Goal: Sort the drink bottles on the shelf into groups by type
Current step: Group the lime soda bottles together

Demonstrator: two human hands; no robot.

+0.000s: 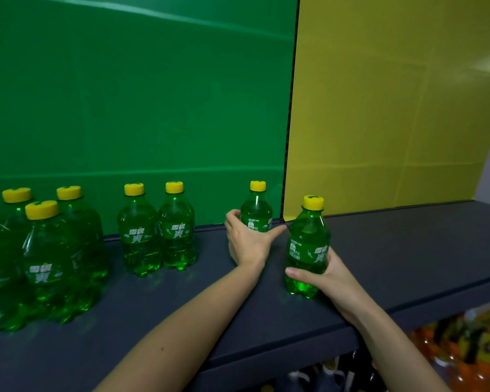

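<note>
- Toward the shelf's (408, 250) left end, a cluster of green bottles (46, 250) stands grouped; a pair (159, 230) stands beside it, likely the sorted type.
- The left hand (248, 241) has its fingers wrapped around a bottle at the back edge (256, 210), probably to draw it toward that group.
- The right hand (327, 274) grips a second bottle (307, 244) low, upright near the front edge, apparently bound leftward too.

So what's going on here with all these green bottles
A person is sorting green soda bottles on a dark shelf. The left hand grips one bottle near the back wall; the right hand holds another bottle closer to the front edge. A pair stands to the left, and a cluster farther left.
</note>
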